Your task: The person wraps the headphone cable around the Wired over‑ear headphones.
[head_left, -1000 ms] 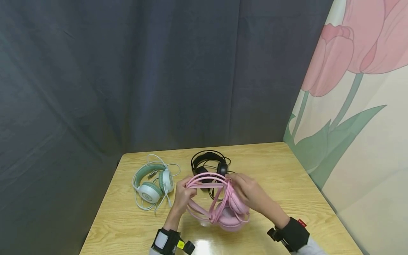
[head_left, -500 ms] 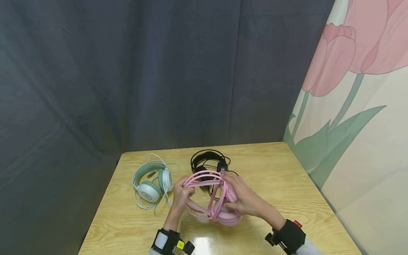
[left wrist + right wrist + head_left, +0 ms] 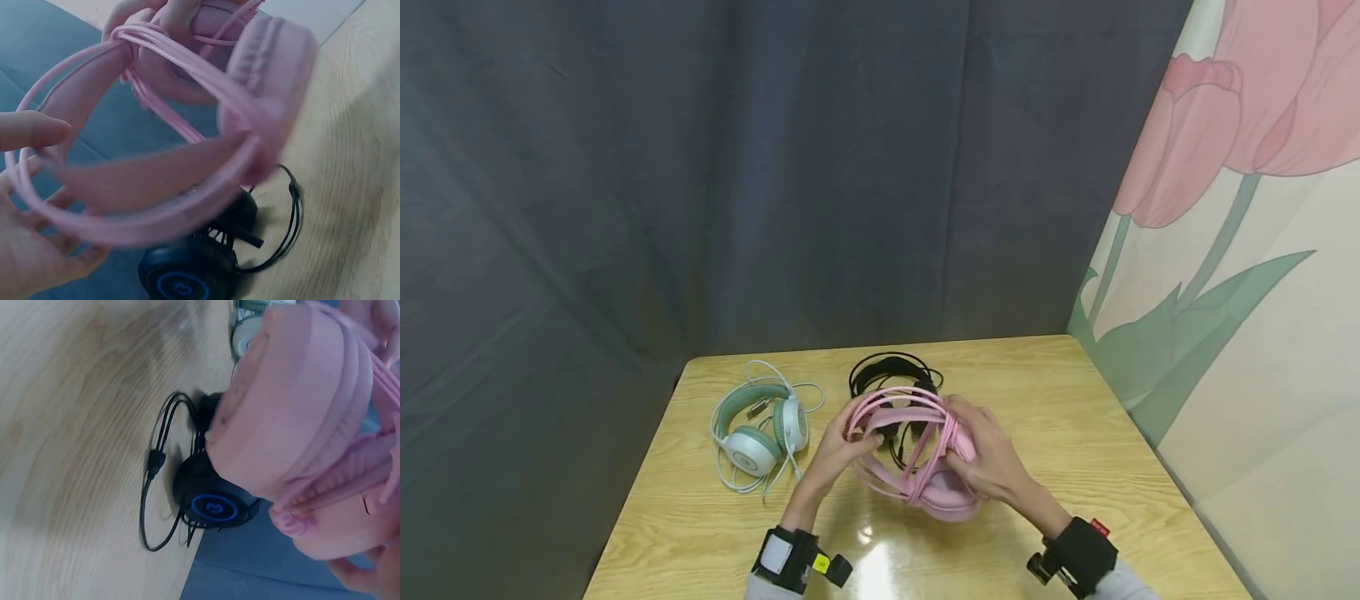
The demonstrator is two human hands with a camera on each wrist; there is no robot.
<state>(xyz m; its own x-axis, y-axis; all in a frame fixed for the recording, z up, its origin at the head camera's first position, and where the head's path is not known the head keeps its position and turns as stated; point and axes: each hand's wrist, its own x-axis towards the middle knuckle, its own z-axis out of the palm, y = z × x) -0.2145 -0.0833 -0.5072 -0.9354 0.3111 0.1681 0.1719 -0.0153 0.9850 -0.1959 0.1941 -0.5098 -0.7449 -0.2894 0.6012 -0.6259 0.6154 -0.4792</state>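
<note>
So the pink headset (image 3: 943, 492) is up off the surface (image 3: 1037, 417), over its middle and on the near side of the black headset (image 3: 891, 367), which it partly covers in the head view. It's right between the two hands. Its long axis slants from the band, at the left hand (image 3: 837, 452), toward the near right, where the cups meet the right hand (image 3: 992, 457). So neither hand really wins on distance: left is closest to the band, right to the cups.

Left fingers look loosely curled round the band and its cable (image 3: 187, 59) loops, thumb on the inner side, a fair gap between thumb and fingers — can't tell how hard they squeeze. Right hand has a fuller grip, thumb in front of a cup and fingers behind. The cable is bundled across the headset in several strands.

The black headset lies by the middle of the far edge, the mint headset (image 3: 752, 452) near the far-left corner.

Branding: the black cup has a glowing-blue ring with a small logo (image 3: 214, 507) inside, no name I can read. The mint cup has a round mark, way too small. Red tag (image 3: 1100, 527) by the right wrist and yellow label (image 3: 822, 564) by the left — can't read either.
</note>
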